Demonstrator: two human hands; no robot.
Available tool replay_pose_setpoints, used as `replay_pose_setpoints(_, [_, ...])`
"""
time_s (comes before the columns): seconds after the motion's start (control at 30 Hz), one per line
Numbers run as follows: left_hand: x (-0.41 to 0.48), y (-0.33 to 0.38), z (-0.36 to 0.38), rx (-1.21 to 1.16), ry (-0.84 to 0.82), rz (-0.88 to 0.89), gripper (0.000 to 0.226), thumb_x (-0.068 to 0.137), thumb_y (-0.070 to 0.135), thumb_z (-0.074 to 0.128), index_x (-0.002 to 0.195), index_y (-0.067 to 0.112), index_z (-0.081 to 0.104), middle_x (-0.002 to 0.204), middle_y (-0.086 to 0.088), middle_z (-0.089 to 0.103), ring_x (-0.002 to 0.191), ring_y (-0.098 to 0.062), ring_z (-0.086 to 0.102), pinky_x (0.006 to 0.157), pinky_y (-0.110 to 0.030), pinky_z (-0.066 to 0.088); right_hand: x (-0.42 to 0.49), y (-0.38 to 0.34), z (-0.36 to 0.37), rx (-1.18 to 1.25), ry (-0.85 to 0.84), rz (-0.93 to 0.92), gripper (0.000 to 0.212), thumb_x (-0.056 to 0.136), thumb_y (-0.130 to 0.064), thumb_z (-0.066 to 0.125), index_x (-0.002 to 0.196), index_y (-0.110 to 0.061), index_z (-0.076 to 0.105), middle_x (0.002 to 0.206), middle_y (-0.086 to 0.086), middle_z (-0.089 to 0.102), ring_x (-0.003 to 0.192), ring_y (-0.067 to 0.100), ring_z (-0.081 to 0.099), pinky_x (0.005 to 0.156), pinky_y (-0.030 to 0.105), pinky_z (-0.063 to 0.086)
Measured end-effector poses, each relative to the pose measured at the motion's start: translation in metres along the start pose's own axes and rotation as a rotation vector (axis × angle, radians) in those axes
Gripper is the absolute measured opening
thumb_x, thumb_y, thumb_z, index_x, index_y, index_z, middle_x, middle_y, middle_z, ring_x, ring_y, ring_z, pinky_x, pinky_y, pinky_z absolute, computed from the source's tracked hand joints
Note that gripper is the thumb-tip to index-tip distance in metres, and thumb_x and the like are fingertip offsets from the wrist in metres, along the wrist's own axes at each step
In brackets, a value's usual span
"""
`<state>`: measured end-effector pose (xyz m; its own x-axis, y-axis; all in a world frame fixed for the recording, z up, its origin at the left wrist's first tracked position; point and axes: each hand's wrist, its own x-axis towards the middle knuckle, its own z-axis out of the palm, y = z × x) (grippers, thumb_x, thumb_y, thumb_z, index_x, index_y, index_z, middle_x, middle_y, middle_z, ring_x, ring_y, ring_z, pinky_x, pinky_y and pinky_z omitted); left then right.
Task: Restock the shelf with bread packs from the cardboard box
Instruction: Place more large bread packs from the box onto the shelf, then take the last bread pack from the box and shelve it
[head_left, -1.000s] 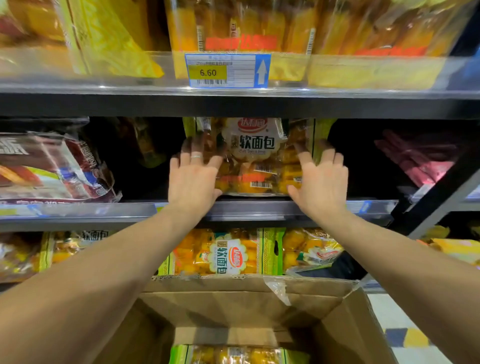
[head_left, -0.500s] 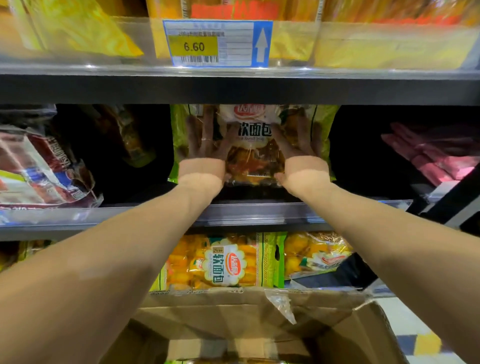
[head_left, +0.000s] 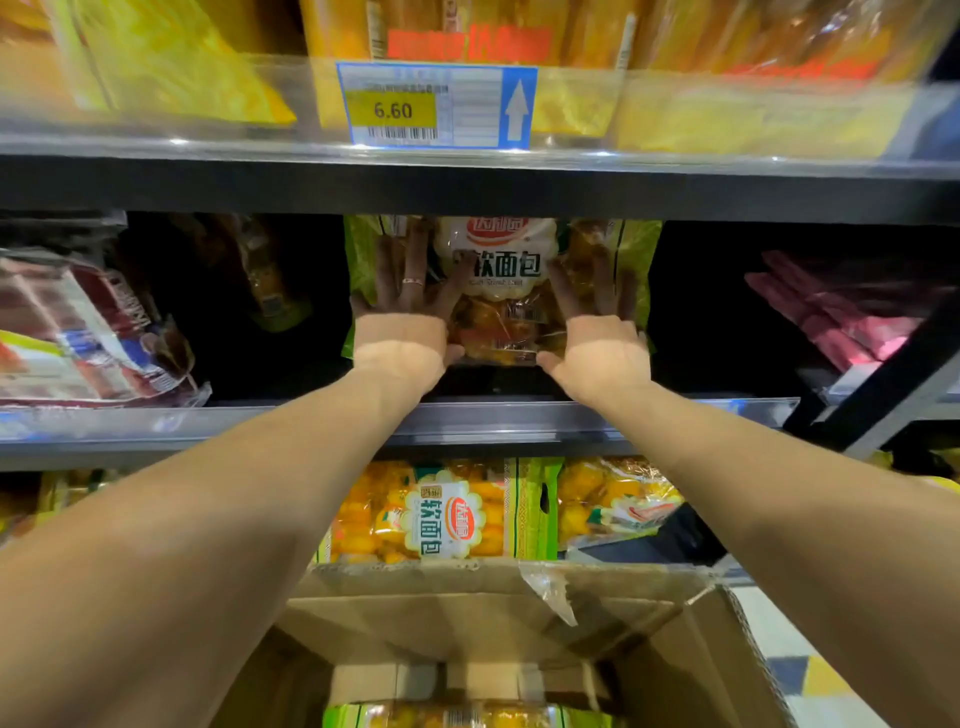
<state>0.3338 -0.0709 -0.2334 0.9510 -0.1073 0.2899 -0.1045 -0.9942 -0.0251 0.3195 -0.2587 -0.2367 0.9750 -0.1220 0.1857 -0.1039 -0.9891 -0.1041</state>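
Hands both flat against a clear green-edged bread pack (head_left: 496, 291) standing upright on the dark middle shelf (head_left: 498, 415): left hand (head_left: 402, 322) and right hand (head_left: 597, 332), fingers spread, pressing its front rather than gripping, I think. Brown cardboard box (head_left: 519, 613) sits open below, another pack inside.

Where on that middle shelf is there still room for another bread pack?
Two dark gaps show: one between the bread pack under both hands and the pink packets on the right, another between it and the red-and-white bags on the left, though a pack stands deep inside. The top shelf looks crammed.
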Motion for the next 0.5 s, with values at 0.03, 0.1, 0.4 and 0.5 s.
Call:
replay_pose_setpoints(0.03, [-0.006, 0.0, -0.007, 0.04, -0.022, -0.009, 0.091, 0.085, 0.06, 0.055, 0.148, 0.047, -0.01, 0.161, -0.006, -0.01, 0.146, -0.039, 0.003, 0.11, -0.065, 0.02, -0.008, 0.0, -0.006, -0.024, 0.011, 0.016, 0.085, 0.088, -0.052, 0.061, 0.153, -0.039, 0.008, 0.141, 0.015, 0.047, 0.132, 0.04, 0.039, 0.105, 0.049, 0.039])
replay_pose_setpoints(0.1, [-0.022, 0.003, -0.025, 0.101, -0.048, -0.019, 0.079, 0.087, 0.065, 0.049, 0.151, 0.041, 0.009, 0.155, -0.011, 0.026, 0.136, -0.037, 0.035, 0.11, -0.063, 0.023, -0.025, 0.0, -0.021, -0.046, 0.062, 0.007, 0.079, 0.084, -0.06, 0.06, 0.149, -0.031, 0.026, 0.138, 0.015, 0.048, 0.13, 0.039, 0.039, 0.109, 0.05, 0.033])
replay_pose_setpoints(0.4, [-0.12, 0.003, -0.105, 0.042, 0.101, 0.034, 0.091, 0.08, 0.075, 0.044, 0.151, 0.038, 0.0, 0.161, -0.008, 0.006, 0.147, -0.037, 0.0, 0.11, -0.065, 0.019, -0.126, -0.003, -0.096, 0.038, 0.132, -0.121, 0.096, 0.082, -0.058, 0.064, 0.153, -0.039, 0.002, 0.163, 0.005, -0.004, 0.148, 0.036, -0.003, 0.114, 0.057, 0.017])
replay_pose_setpoints(0.5, [-0.162, 0.005, -0.133, 0.023, 0.125, 0.042, 0.09, 0.082, 0.074, 0.042, 0.152, 0.038, 0.0, 0.162, -0.004, -0.002, 0.147, -0.035, -0.005, 0.11, -0.064, 0.018, -0.172, -0.004, -0.123, 0.051, 0.13, -0.123, 0.094, 0.083, -0.06, 0.061, 0.153, -0.039, 0.002, 0.164, 0.003, -0.005, 0.149, 0.035, -0.002, 0.116, 0.056, 0.016])
